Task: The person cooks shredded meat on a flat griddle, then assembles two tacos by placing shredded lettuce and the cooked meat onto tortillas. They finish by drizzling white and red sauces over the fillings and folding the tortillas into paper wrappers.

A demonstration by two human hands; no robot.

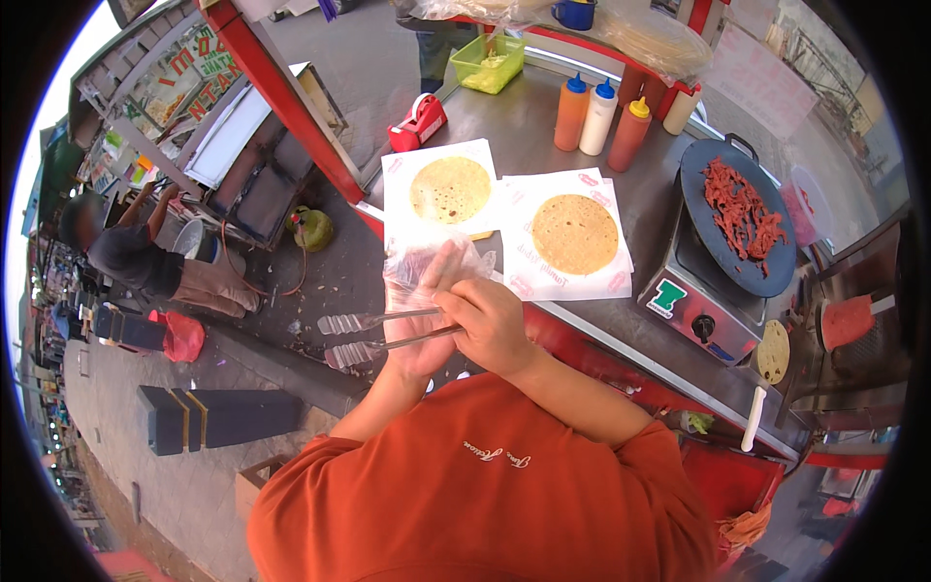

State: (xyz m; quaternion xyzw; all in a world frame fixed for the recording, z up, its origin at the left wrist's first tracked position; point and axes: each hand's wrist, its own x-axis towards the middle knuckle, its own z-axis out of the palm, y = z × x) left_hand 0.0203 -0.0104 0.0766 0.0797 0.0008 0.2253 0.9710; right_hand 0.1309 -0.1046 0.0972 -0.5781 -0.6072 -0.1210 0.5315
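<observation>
My left hand [411, 299] is raised palm up with its fingers stretched out. Thin clear plastic [467, 256], possibly a disposable glove, covers its fingers and bunches beside them. Closed around metal tongs [396, 344], my right hand [490, 325] meets the left hand near its thumb. The tongs point left across the left palm, their ridged tips apart with nothing between them. Beyond the hands, one flat tortilla [451, 190] lies on white printed paper [400, 209]. Another tortilla [574, 234] rests to the right on its own white paper [543, 284].
A round dark griddle [718, 209] with reddish meat strips [742, 213] sits on a portable stove [693, 306] at right. Sauce bottles [598, 118], a red tape dispenser [419, 123] and a green basket [485, 66] stand farther back. A white-handled utensil [754, 419] lies at the counter's right edge.
</observation>
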